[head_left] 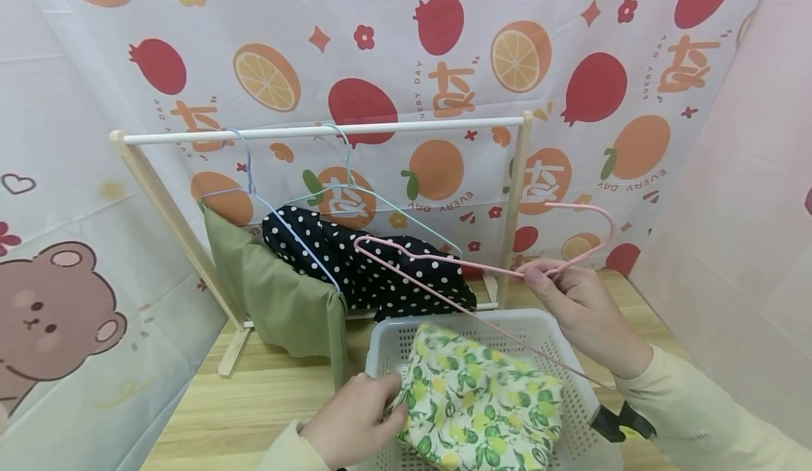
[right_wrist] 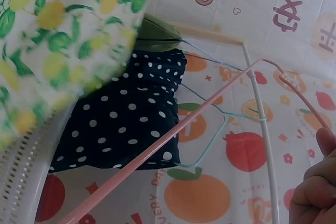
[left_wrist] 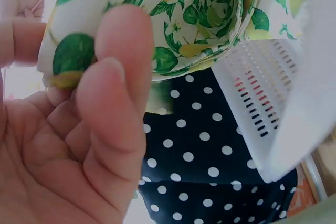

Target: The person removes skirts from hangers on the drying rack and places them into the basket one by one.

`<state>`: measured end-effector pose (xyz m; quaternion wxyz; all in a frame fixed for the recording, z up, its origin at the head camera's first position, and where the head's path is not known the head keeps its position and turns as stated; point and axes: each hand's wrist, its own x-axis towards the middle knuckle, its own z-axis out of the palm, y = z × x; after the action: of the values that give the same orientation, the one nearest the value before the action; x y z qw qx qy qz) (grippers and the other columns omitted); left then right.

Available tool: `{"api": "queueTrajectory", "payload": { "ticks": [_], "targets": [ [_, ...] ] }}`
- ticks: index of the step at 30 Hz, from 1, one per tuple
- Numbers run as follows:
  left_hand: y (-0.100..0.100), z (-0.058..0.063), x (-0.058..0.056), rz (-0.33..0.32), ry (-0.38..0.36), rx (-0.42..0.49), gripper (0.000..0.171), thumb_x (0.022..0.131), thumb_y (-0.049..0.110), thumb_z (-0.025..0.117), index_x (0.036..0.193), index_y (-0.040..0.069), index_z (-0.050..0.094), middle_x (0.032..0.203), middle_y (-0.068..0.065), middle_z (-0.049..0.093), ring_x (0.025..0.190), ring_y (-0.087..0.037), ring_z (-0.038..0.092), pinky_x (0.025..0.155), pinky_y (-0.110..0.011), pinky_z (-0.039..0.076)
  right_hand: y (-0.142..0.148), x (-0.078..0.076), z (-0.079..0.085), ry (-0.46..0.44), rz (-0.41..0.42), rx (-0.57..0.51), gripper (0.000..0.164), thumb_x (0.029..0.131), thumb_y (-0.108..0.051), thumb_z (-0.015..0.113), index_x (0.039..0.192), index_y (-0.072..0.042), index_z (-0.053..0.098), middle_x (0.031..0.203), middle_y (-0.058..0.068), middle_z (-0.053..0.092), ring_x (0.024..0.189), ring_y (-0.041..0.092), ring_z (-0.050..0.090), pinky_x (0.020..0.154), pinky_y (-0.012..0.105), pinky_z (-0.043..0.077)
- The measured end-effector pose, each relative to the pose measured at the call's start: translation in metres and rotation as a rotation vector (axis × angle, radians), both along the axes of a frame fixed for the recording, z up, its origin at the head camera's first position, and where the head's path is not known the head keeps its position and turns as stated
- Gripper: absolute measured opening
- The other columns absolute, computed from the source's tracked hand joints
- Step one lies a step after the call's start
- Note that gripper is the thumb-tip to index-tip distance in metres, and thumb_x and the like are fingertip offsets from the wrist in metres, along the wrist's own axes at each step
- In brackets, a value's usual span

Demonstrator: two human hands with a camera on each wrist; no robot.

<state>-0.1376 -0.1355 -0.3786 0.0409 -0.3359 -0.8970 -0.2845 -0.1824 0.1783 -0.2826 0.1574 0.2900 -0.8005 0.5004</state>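
Watching remotely, I see the left hand (head_left: 355,414) pinching a lemon-print cloth (head_left: 482,400) over a white basket (head_left: 574,414) on the tabletop (head_left: 209,421). Slightly farther, the right hand (head_left: 586,312) grips a pink hanger (head_left: 472,264) near its hook. Behind stands a rack (head_left: 412,126), bearing green cloth (head_left: 279,302) on a blue hanger (head_left: 294,239) and black polka-dot cloth (head_left: 355,266) on a mint hanger (head_left: 409,221).

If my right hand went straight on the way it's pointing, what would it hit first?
Apart from the pink hanger it holds, your right hand would probably meet the rack's wooden right-side post first, though depth is unclear and it might pass in front.
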Motion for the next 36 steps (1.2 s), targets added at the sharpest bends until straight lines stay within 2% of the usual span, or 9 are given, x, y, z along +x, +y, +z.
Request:
{"api": "queueTrajectory", "payload": {
  "ticks": [7, 11, 14, 18, 24, 25, 28, 32, 36],
  "targets": [
    [-0.010, -0.006, 0.004, 0.042, -0.101, -0.114, 0.035, 0.083, 0.024, 0.062, 0.055, 0.021, 0.041, 0.045, 0.019, 0.029, 0.037, 0.008, 0.022, 0.031, -0.016, 0.024, 0.000, 0.001, -0.001, 0.001, -0.004, -0.001, 0.016, 0.093, -0.009, 0.051, 0.098, -0.017, 0.064, 0.055, 0.001, 0.031, 0.045, 0.014, 0.031, 0.037, 0.026, 0.025],
    [-0.013, -0.008, 0.003, 0.054, -0.156, -0.133, 0.032, 0.083, 0.030, 0.064, 0.052, 0.022, 0.056, 0.046, 0.022, 0.042, 0.036, 0.007, 0.032, 0.035, -0.016, 0.033, -0.001, 0.000, -0.001, 0.008, -0.003, -0.004, 0.015, 0.093, -0.009, 0.051, 0.097, -0.017, 0.064, 0.056, 0.001, 0.031, 0.046, 0.014, 0.031, 0.038, 0.027, 0.025],
    [-0.015, -0.008, 0.000, 0.102, -0.147, -0.130, 0.027, 0.084, 0.032, 0.064, 0.058, 0.022, 0.064, 0.050, 0.022, 0.050, 0.040, 0.006, 0.041, 0.040, -0.017, 0.039, -0.001, 0.000, -0.002, 0.013, 0.002, -0.005, 0.015, 0.093, -0.008, 0.051, 0.096, -0.017, 0.064, 0.056, 0.001, 0.032, 0.047, 0.014, 0.032, 0.039, 0.027, 0.026],
    [-0.018, -0.004, -0.005, 0.173, -0.057, -0.094, 0.028, 0.086, 0.035, 0.062, 0.060, 0.022, 0.062, 0.053, 0.021, 0.050, 0.043, 0.004, 0.043, 0.044, -0.018, 0.039, -0.003, 0.000, -0.004, -0.008, 0.002, 0.004, 0.014, 0.093, -0.010, 0.052, 0.096, -0.016, 0.064, 0.056, 0.000, 0.032, 0.047, 0.014, 0.032, 0.039, 0.027, 0.026],
    [-0.020, 0.006, -0.008, 0.247, 0.035, -0.020, 0.019, 0.085, 0.026, 0.064, 0.066, 0.022, 0.060, 0.052, 0.020, 0.045, 0.042, 0.004, 0.040, 0.041, -0.017, 0.038, -0.004, -0.001, -0.009, -0.025, -0.002, 0.008, 0.015, 0.094, -0.011, 0.051, 0.099, -0.012, 0.065, 0.054, -0.002, 0.029, 0.044, 0.013, 0.029, 0.036, 0.026, 0.023],
    [-0.021, 0.008, -0.008, 0.263, 0.070, 0.002, 0.017, 0.084, 0.023, 0.066, 0.067, 0.023, 0.060, 0.053, 0.020, 0.045, 0.044, 0.004, 0.040, 0.041, -0.017, 0.038, -0.004, -0.002, -0.010, -0.023, 0.000, 0.009, 0.016, 0.094, -0.010, 0.051, 0.099, -0.012, 0.065, 0.053, -0.002, 0.029, 0.044, 0.012, 0.028, 0.036, 0.025, 0.022],
    [-0.021, 0.013, -0.010, 0.310, 0.242, 0.093, 0.019, 0.079, 0.015, 0.070, 0.069, 0.025, 0.058, 0.057, 0.022, 0.044, 0.047, 0.004, 0.040, 0.044, -0.014, 0.037, -0.004, -0.003, -0.012, -0.030, 0.020, 0.004, 0.016, 0.094, -0.009, 0.049, 0.098, -0.012, 0.064, 0.054, -0.002, 0.027, 0.044, 0.011, 0.027, 0.037, 0.026, 0.023],
    [-0.019, 0.020, -0.012, 0.327, 0.456, 0.216, 0.019, 0.076, 0.011, 0.073, 0.074, 0.022, 0.058, 0.065, 0.020, 0.046, 0.053, 0.003, 0.043, 0.048, -0.010, 0.035, -0.005, -0.004, -0.015, -0.045, 0.043, 0.002, 0.016, 0.095, -0.008, 0.048, 0.098, -0.013, 0.062, 0.053, -0.002, 0.025, 0.043, 0.011, 0.025, 0.037, 0.026, 0.023],
    [-0.018, 0.025, -0.013, 0.319, 0.557, 0.264, 0.014, 0.076, 0.012, 0.071, 0.081, 0.017, 0.059, 0.074, 0.012, 0.050, 0.062, -0.003, 0.047, 0.054, -0.011, 0.038, -0.005, -0.004, -0.018, -0.046, 0.051, 0.031, 0.018, 0.095, -0.009, 0.048, 0.100, -0.015, 0.064, 0.052, -0.003, 0.024, 0.042, 0.009, 0.023, 0.036, 0.025, 0.021]
  ]
}}
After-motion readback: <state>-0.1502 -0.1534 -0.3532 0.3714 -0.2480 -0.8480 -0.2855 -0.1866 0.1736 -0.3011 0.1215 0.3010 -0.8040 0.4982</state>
